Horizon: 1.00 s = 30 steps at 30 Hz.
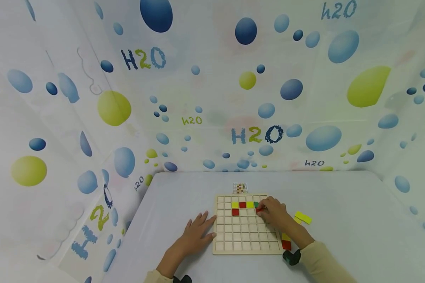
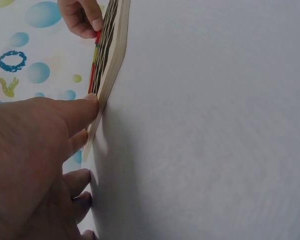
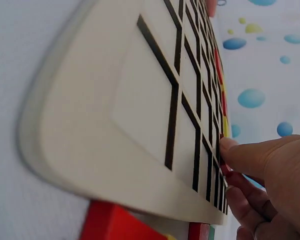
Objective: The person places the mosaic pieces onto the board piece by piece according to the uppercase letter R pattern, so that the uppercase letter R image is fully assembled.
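Right hand (image 1: 274, 213): pinching a red tile (image 1: 259, 210) between thumb and fingers.
Red tile: sitting at the grid board (image 1: 244, 238), upper right, near a green tile (image 1: 256, 204).
Left hand (image 1: 196, 231): spreading its fingers, touching the board's left edge.
Printed card (image 1: 240, 188): lying just beyond the board.

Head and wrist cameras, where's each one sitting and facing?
Head: on the head, facing forward and down at the pale square wooden grid board; left hand, right hand show.
Left wrist: worn there, facing the board's edge; both hands show.
Right wrist: worn there, facing low across the board; mainly right hand.
Both wrist views share the board and the pinched red tile.
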Each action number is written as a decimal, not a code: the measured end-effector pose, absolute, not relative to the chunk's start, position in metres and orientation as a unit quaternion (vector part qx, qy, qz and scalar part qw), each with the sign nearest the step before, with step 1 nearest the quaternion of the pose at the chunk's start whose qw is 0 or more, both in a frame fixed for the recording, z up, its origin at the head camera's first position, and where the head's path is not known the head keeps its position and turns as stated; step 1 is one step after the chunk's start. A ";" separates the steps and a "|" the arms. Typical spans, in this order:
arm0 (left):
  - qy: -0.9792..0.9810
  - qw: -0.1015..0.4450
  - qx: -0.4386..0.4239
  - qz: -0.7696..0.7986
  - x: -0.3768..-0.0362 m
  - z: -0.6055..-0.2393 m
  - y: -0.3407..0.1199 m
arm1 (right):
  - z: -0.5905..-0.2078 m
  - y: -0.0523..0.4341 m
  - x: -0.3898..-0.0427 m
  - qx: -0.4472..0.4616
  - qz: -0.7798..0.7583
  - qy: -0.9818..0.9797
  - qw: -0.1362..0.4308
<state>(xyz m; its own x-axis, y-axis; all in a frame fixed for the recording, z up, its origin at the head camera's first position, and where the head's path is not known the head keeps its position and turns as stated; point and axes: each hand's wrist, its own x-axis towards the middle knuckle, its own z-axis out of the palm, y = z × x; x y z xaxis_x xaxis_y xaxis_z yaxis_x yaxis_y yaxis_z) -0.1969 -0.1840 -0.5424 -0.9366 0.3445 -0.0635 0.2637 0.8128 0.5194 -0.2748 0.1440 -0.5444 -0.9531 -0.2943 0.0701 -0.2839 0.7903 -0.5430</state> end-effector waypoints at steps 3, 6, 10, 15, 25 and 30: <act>0.949 0.078 0.159 0.259 -0.197 -0.542 -0.183 | -0.544 0.144 -0.274 -0.153 -0.283 0.947 0.014; 0.950 0.080 0.158 0.259 -0.197 -0.542 -0.183 | -0.544 0.144 -0.273 -0.153 -0.281 0.947 0.019; 0.950 0.082 0.157 0.259 -0.197 -0.541 -0.183 | -0.545 0.144 -0.272 -0.150 -0.284 0.947 0.020; 0.949 0.082 0.158 0.259 -0.197 -0.541 -0.183 | -0.544 0.145 -0.270 -0.147 -0.279 0.949 0.016; 0.949 0.081 0.160 0.261 -0.198 -0.542 -0.182 | -0.536 0.198 -0.266 -0.101 -0.301 0.948 0.029; 0.951 0.082 0.156 0.255 -0.198 -0.544 -0.183 | -0.529 0.242 -0.261 -0.058 -0.306 0.948 0.065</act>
